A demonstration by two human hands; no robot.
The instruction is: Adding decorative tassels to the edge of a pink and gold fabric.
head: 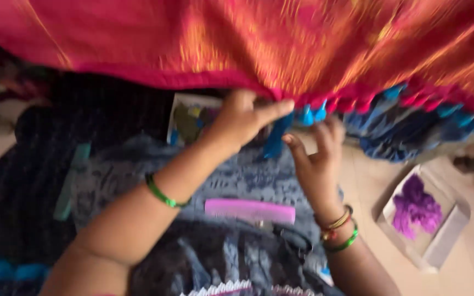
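A pink and orange cloth point(281, 44) with a fringe of blue and pink tassels point(357, 101) hangs across the top of the view. My left hand point(242, 123) reaches up to its lower edge, thumb and fingers pinching at a blue tassel point(277, 136). My right hand point(316, 159) is just to the right, fingers spread and raised toward the same tassels, holding nothing that I can see. Both wrists wear green bangles. The picture is blurred.
A pink comb point(249, 211) lies on my lap over blue-grey patterned fabric point(237, 175). A white box point(440, 246) with purple thread stands on the floor at right. A small box of coloured bits point(187, 118) sits behind my left hand. A green strip point(69, 183) lies at left.
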